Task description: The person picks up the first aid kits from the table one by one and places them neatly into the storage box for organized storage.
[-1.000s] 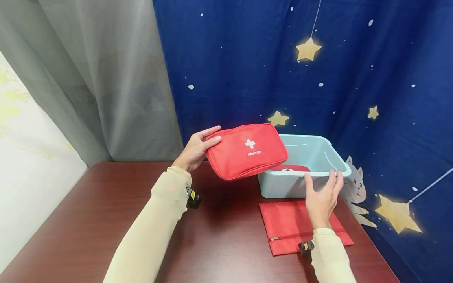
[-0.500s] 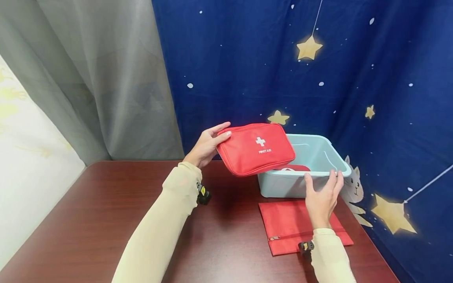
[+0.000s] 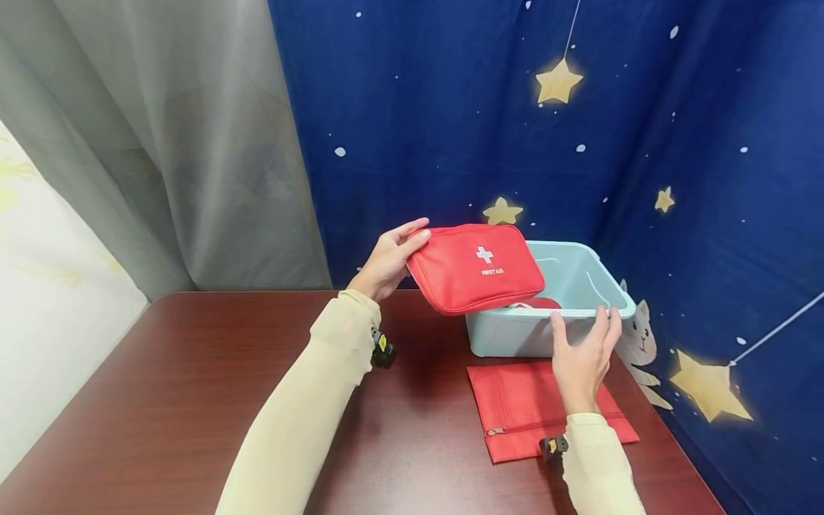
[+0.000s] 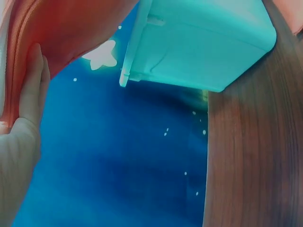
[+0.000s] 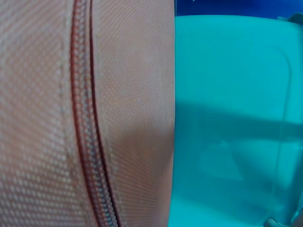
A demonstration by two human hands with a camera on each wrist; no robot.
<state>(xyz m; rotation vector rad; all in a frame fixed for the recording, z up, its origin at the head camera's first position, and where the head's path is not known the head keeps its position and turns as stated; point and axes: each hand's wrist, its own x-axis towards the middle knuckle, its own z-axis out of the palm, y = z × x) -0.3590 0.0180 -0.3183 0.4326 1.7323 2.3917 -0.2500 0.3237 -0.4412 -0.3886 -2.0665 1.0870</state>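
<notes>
My left hand (image 3: 386,261) grips the left end of a red first aid bag (image 3: 460,275), thumb on the front. The bag hangs tilted in the air, its right side over the left part of a light blue plastic bin (image 3: 508,335). In the left wrist view, fingers (image 4: 31,90) lie along the bag. My right hand (image 3: 582,365) touches the bin's front rim, thumb and fingers spread apart. A flat red zippered pouch (image 3: 515,400) lies before the bin, partly under the right forearm; its zip fills much of the right wrist view.
Inside the bin, a red item (image 3: 544,303) with a white mark is partly visible. Beneath everything is a dark wooden table (image 3: 212,379). Behind its far edge hang a grey curtain (image 3: 212,157) and a blue star-patterned curtain (image 3: 418,129).
The left hand has carried the first aid bag rightward, farther over the bin. My right hand stays at the bin's rim. The view has shifted slightly.
</notes>
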